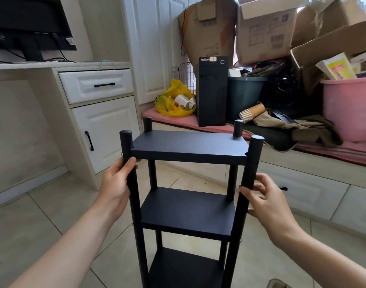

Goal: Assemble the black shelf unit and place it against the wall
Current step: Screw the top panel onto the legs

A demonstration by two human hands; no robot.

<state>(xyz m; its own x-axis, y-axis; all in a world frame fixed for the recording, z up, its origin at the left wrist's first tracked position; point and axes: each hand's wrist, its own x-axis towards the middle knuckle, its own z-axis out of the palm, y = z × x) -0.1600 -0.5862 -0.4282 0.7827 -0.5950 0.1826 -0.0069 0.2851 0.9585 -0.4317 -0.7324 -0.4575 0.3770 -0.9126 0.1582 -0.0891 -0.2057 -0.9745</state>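
Your left hand (115, 183) is clamping one post (136, 215) of the shelf unit (188, 206), right hand (271, 202) pinching the other, top board (189, 143) just above your fingers (130, 163). It's looking stiff, likely light.

The black computer tower (212, 92) bears the white word "ThinkCentre" at its top front edge, the last letters partly covered by a small sticker (213, 59). Print on the cardboard boxes (263, 32) above the tower is too blurred to read.
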